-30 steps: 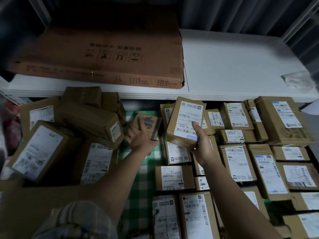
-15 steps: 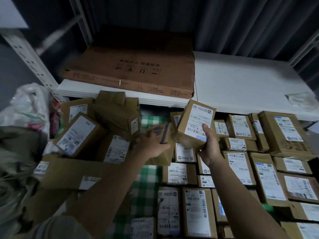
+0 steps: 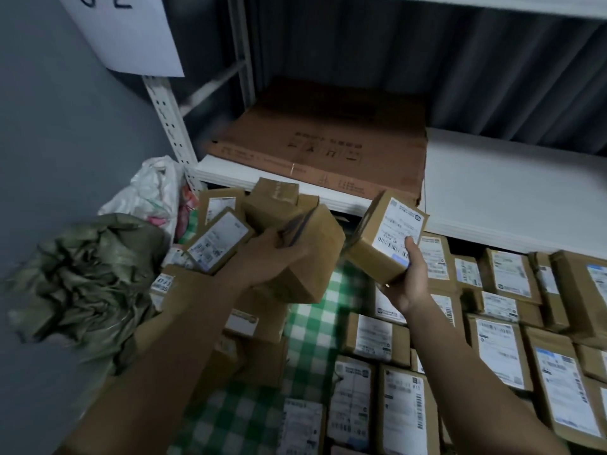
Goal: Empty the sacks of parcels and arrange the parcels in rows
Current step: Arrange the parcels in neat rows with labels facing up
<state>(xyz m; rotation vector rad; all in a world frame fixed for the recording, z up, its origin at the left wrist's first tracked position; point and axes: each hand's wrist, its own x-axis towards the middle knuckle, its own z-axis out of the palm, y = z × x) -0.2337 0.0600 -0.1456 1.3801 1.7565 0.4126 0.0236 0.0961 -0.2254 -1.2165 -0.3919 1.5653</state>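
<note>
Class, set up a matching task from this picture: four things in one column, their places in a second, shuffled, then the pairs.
Things:
1. flat carton
2. green sack
3. labelled parcel
4. checked cloth

Places:
A. in the right hand
B. on the white shelf
C. under the parcel rows
D. crumpled at far left

Pairs: 1-B, 2-D, 3-A, 4-C

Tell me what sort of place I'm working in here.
Probably a parcel sorting or storage room: rows of labelled cardboard parcels on a green checked cloth, metal shelving holding a flattened carton, and a crumpled green sack.
</note>
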